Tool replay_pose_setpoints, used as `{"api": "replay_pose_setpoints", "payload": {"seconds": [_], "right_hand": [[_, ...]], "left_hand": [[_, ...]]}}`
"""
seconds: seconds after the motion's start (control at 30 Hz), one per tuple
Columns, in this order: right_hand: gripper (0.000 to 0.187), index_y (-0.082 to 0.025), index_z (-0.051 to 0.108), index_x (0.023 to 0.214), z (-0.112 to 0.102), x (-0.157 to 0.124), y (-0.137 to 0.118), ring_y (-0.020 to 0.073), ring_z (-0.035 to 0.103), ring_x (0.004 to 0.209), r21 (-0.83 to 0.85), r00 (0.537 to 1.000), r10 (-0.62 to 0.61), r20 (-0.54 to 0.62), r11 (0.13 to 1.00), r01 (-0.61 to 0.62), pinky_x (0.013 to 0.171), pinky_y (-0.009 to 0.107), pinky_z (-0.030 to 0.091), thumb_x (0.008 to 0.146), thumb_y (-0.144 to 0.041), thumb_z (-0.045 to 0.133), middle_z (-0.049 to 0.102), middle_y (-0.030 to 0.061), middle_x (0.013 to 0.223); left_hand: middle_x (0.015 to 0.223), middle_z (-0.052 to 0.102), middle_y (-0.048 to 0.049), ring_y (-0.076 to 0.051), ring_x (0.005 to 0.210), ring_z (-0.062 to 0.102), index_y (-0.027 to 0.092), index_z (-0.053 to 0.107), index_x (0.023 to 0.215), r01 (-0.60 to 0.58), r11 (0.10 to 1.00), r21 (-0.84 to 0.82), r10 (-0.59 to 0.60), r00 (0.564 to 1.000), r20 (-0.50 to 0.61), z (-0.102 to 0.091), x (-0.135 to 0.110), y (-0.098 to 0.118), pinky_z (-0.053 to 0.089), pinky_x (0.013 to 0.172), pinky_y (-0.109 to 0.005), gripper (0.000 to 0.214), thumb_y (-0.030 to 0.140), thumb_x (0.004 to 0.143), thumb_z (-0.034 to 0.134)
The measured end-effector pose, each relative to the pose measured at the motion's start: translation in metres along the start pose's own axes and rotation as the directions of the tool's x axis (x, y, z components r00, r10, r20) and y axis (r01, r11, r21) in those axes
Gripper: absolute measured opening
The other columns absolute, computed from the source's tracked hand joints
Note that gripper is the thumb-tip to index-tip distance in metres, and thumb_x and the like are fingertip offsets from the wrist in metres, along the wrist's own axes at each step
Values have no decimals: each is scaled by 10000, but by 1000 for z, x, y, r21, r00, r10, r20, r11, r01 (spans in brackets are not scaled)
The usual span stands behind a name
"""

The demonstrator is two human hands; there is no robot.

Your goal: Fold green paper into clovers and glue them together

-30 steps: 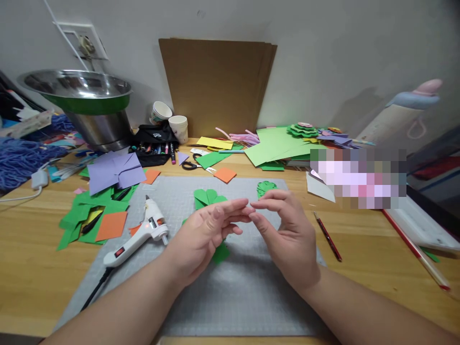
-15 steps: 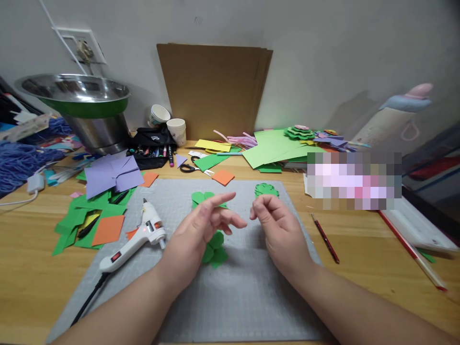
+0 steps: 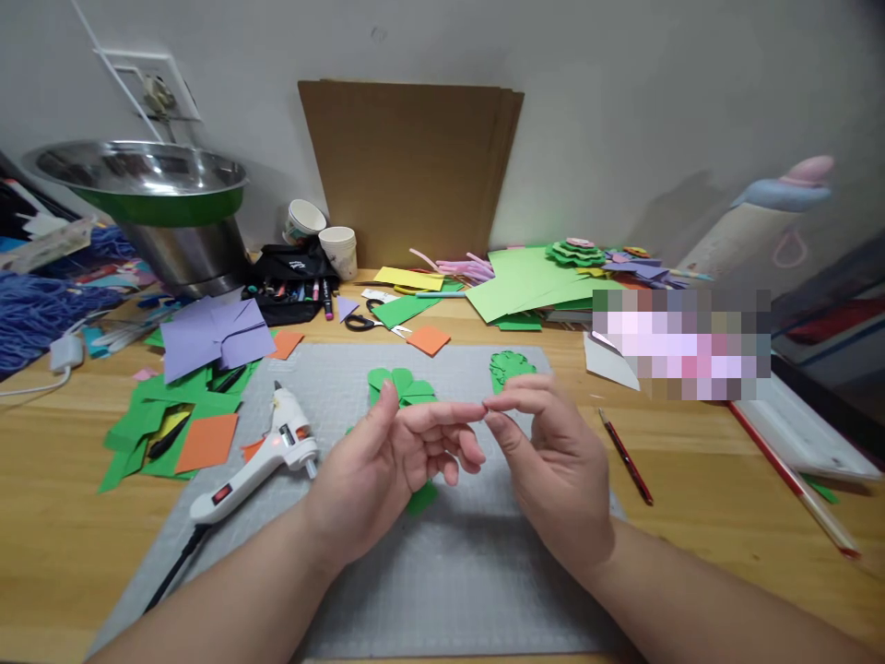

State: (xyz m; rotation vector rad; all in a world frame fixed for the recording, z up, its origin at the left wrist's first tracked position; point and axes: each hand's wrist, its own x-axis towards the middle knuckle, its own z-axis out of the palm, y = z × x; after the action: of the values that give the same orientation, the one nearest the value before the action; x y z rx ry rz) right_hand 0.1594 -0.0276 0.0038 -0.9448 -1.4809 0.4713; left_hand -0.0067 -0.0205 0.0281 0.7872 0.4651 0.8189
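Observation:
Above the grey cutting mat (image 3: 442,590), my left hand (image 3: 401,461) is held palm up, thumb raised and index finger stretched out, with nothing in it. My right hand (image 3: 553,461) brings thumb and index finger close together at the tip of that left index finger. Anything pinched there is too small to make out. Below and behind my left hand lie green paper petal shapes (image 3: 413,387), partly covered. A green layered paper flower (image 3: 512,366) sits just beyond my right hand. To the left, a white glue gun (image 3: 266,452) lies on the mat.
Green scraps and orange paper (image 3: 207,441), purple paper (image 3: 218,337), scissors (image 3: 363,323) and a pencil case (image 3: 294,281) lie around the mat. A red and black pencil (image 3: 626,458) lies right. A metal bowl (image 3: 138,171) stands back left; brown boards (image 3: 415,175) lean on the wall.
My left hand has turned its palm upward and its thumb has risen. My right thumb and index finger, apart from the left hand before, now meet its index fingertip.

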Motion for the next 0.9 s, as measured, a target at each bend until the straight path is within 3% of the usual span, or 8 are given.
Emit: {"api": "replay_pose_setpoints", "payload": {"seconds": [0.13,0.27,0.4,0.57,0.7,0.8,0.9], "right_hand": [[66,-240,605,816,0,3,4,177,523,782,82,990,132,44,987,-135,736,337,409,878,-220,593,554,6,792],[206,-216,535,760,4,5,8,160,477,702,282,905,386,179,861,-423,672,307,394,912,-354,528,503,1,722],[333,-219,410,656,6,6,3,151,382,611,415,870,402,286,766,-491,608,305,347,939,-393,434,408,-14,634],[440,-215,346,577,6,4,-4,131,270,523,459,854,404,328,722,-518,530,293,267,936,-453,435,304,-44,542],[386,-209,433,621,8,6,-6,132,355,561,548,811,413,415,598,-585,554,288,310,896,-470,508,402,-27,604],[302,-206,506,687,9,6,-7,137,434,621,567,740,462,489,477,-672,572,281,358,821,-450,623,474,-7,700],[267,-195,561,700,10,6,-9,132,460,632,543,685,494,536,420,-728,566,263,374,772,-417,691,514,2,703]], "left_hand": [[875,637,-110,-207,832,534,144,697,1091,-47,988,149,52,998,-30,-1,-2,-1,372,740,-315,634,584,916,276],[824,642,-81,-191,786,537,176,719,1017,-142,923,357,211,964,-163,-3,-5,-4,372,696,-295,421,495,882,481],[764,638,-49,-177,767,546,197,733,901,-163,850,501,314,920,-233,-1,-6,-6,391,700,-282,220,372,829,623],[763,647,-45,-166,764,556,197,735,884,-155,858,490,294,930,-221,-2,-6,-7,407,702,-274,218,367,845,606],[745,651,-31,-146,747,565,202,736,874,-152,885,439,277,932,-235,-2,-4,-7,418,699,-254,177,327,844,614],[757,679,-38,-150,733,585,189,734,841,-184,888,421,295,931,-216,1,-2,-7,444,697,-261,135,283,823,639],[770,698,-43,-158,730,610,176,723,824,-196,882,428,321,915,-244,4,-1,-7,469,691,-265,99,252,799,664]]}}
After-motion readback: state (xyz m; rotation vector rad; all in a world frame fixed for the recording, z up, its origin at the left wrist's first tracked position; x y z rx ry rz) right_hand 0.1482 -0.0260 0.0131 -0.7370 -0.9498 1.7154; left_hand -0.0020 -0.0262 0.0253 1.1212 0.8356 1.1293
